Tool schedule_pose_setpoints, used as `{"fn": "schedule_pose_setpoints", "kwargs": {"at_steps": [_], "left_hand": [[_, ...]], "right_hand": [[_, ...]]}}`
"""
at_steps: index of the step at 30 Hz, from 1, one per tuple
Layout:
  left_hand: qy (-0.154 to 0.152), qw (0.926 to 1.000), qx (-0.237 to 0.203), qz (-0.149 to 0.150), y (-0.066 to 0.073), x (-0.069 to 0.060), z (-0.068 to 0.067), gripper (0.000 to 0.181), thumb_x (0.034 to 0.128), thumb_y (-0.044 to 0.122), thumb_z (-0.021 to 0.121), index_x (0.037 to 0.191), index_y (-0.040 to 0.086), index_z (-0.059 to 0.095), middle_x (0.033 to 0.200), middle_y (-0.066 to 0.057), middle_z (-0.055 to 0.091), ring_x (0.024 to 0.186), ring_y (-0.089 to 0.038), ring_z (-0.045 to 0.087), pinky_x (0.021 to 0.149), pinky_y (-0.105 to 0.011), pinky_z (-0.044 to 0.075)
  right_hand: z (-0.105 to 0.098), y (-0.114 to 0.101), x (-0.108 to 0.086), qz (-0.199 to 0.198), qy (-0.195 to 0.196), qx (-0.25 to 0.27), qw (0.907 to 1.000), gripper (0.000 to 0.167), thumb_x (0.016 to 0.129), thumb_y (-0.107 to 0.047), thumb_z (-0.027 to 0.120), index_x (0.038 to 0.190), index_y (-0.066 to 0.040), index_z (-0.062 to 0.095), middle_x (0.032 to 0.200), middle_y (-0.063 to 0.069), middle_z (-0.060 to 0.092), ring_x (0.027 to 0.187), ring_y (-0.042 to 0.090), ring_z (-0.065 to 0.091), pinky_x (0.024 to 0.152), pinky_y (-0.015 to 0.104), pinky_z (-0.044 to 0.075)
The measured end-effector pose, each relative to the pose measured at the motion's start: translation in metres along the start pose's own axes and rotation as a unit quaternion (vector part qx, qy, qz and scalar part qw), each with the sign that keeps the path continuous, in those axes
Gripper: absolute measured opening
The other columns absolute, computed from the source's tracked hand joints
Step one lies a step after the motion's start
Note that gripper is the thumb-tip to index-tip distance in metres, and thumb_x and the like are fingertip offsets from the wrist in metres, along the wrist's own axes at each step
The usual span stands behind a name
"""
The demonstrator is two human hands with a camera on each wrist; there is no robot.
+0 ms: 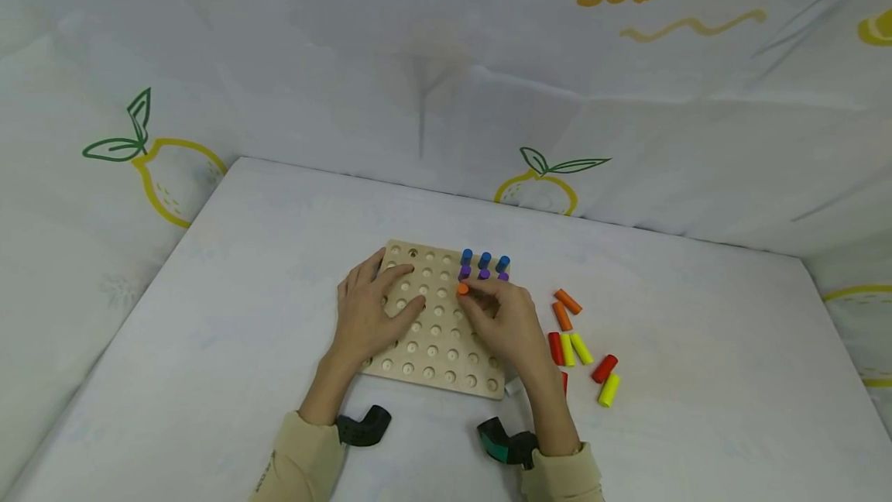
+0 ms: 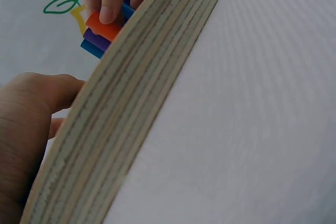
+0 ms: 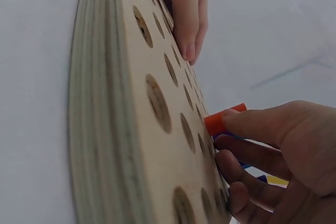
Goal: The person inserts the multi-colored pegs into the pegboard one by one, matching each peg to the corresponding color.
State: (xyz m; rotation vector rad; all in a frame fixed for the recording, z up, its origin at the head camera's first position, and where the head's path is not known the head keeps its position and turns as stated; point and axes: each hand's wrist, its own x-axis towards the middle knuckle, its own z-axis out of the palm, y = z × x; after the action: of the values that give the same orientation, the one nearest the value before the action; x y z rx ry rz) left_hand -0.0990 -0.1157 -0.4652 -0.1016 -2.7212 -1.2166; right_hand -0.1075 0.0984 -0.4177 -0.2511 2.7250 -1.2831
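Observation:
A wooden pegboard (image 1: pixel 446 359) with rows of round holes lies on the white table. My left hand (image 1: pixel 369 308) rests on its left part, fingers and thumb spread over the holes. My right hand (image 1: pixel 512 324) pinches an orange peg (image 1: pixel 463 289) between thumb and fingertips. In the right wrist view that orange peg (image 3: pixel 226 119) has its lower end at the board's surface; whether it sits in a hole I cannot tell. Just behind it stand purple pegs (image 1: pixel 464 273), partly covered by the right hand, and a row of blue pegs (image 1: pixel 485 259) at the far edge.
Right of the board lie loose orange pegs (image 1: pixel 567 301), yellow pegs (image 1: pixel 581 348) and red pegs (image 1: pixel 605 368). The right forearm partly hides one red peg (image 1: pixel 564 383). A small whitish piece (image 1: pixel 513 386) lies by the board's near right corner. A lemon-print cloth hangs behind the table.

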Motion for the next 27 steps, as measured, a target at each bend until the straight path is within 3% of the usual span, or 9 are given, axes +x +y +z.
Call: {"fn": "schedule_pose_setpoints", "kwargs": {"at_steps": [7,14,19,27], "left_hand": [[-0.001,1.0,-0.005,0.0,0.001,0.0,0.0,0.051,0.0862,0.041,0.073,0.131,0.018,0.069,0.162,-0.02,0.039,0.15,-0.041,0.033,0.118,-0.066,0.019],[-0.002,1.0,-0.005,-0.001,0.0,0.001,0.001,0.05,0.0862,0.04,0.073,0.131,0.017,0.069,0.162,-0.02,0.039,0.15,-0.041,0.033,0.118,-0.065,0.019],[-0.001,1.0,-0.003,-0.001,0.0,0.001,0.001,0.051,0.0862,0.04,0.073,0.132,0.017,0.069,0.162,-0.02,0.04,0.15,-0.041,0.033,0.119,-0.064,0.019],[-0.002,1.0,-0.007,-0.003,0.0,0.001,0.0,0.051,0.086,0.039,0.072,0.132,0.017,0.069,0.162,-0.02,0.039,0.151,-0.041,0.033,0.119,-0.065,0.018]], "right_hand": [[-0.019,0.0,-0.006,-0.013,0.012,-0.029,0.9994,0.028,0.093,-0.015,0.074,0.12,-0.006,0.076,0.103,0.007,0.079,0.084,0.019,0.069,0.068,0.02,0.054],[-0.048,0.006,-0.012,-0.022,0.074,-0.048,0.9958,0.027,0.093,-0.01,0.074,0.119,-0.003,0.076,0.106,0.014,0.079,0.087,0.027,0.072,0.061,0.021,0.053],[-0.06,0.007,-0.015,0.002,0.098,-0.055,0.9937,0.027,0.094,-0.012,0.073,0.12,-0.004,0.076,0.109,0.016,0.078,0.09,0.028,0.073,0.067,0.02,0.052],[-0.072,0.014,-0.019,0.037,0.119,-0.056,0.9906,0.029,0.095,-0.016,0.072,0.121,-0.005,0.075,0.115,0.016,0.077,0.097,0.032,0.069,0.063,0.016,0.053]]}}
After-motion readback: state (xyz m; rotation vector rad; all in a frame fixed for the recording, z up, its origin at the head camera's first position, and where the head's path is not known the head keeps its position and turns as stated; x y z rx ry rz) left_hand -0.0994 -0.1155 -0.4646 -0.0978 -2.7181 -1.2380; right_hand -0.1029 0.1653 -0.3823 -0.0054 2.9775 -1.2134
